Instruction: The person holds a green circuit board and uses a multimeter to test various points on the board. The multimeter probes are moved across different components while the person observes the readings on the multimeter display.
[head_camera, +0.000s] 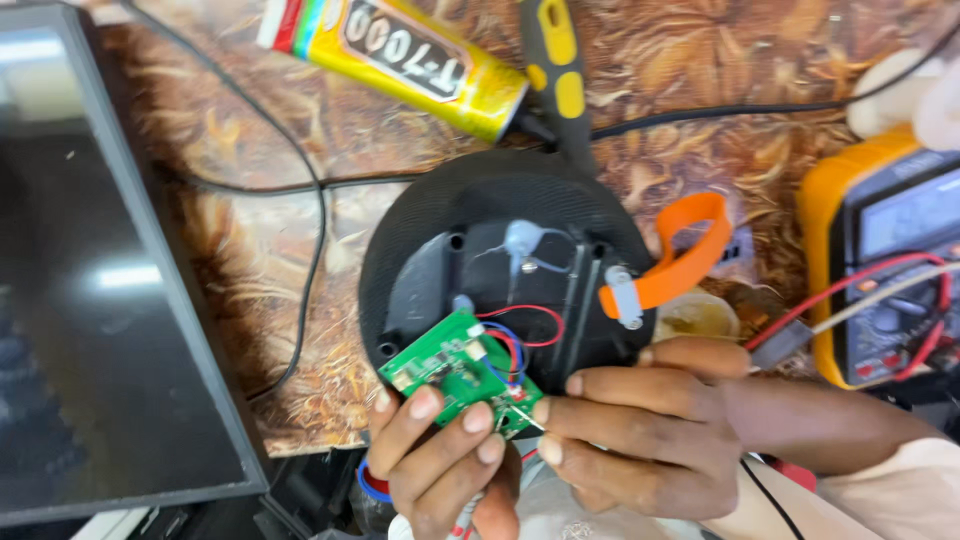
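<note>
A round black device shell (480, 200) lies open on the patterned table, with an orange strap (680, 255) at its right side. A small green circuit board (460, 370) tilts out of it, tied to it by red, blue and white wires (515, 340). My left hand (440, 460) grips the board's lower edge with its fingertips. My right hand (640, 430) pinches the board's right corner and rests against the shell's lower rim. A thin metal tip (528, 420) shows between the two hands.
A yellow glue tube (400, 55) and a yellow-black tool handle (555, 70) lie at the top. A yellow multimeter (880, 270) with red and white leads stands at the right. A dark monitor (90, 280) fills the left. Black cables cross the table.
</note>
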